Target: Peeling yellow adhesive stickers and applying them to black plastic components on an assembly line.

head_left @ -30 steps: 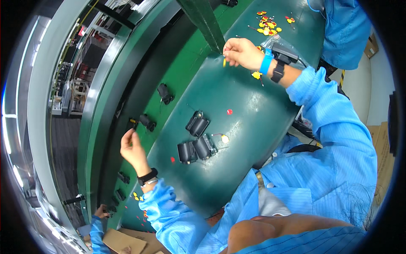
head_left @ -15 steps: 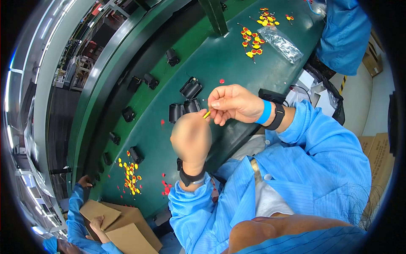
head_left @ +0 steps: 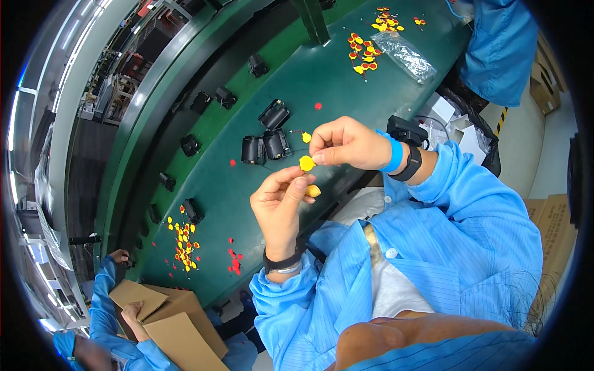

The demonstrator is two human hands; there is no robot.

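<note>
My right hand (head_left: 350,146) is closed in a pinch, its thumb and forefinger on the edge of a small yellow disc (head_left: 306,163). Just below, my left hand (head_left: 279,207) has its fingertips close under that disc; I cannot tell if they touch it. A second yellow piece (head_left: 313,191) is held among the left fingers by the thumb. Beyond my hands, another small yellow disc (head_left: 306,137) with a thin wire lies on the green table (head_left: 346,105). Beside it sit black plastic housings (head_left: 276,144).
Yellow and red discs with wires lie in piles at far right (head_left: 364,54) and left (head_left: 185,244). Next to one is a clear plastic bag (head_left: 405,57). Black parts (head_left: 189,146) line a lower green strip. Another person's hand holds a cardboard box (head_left: 179,309) at lower left.
The left hand has turned, so its thumb and a second yellow piece now show. The yellow disc, earlier seen edge-on between the hands, now faces up in the right fingertips.
</note>
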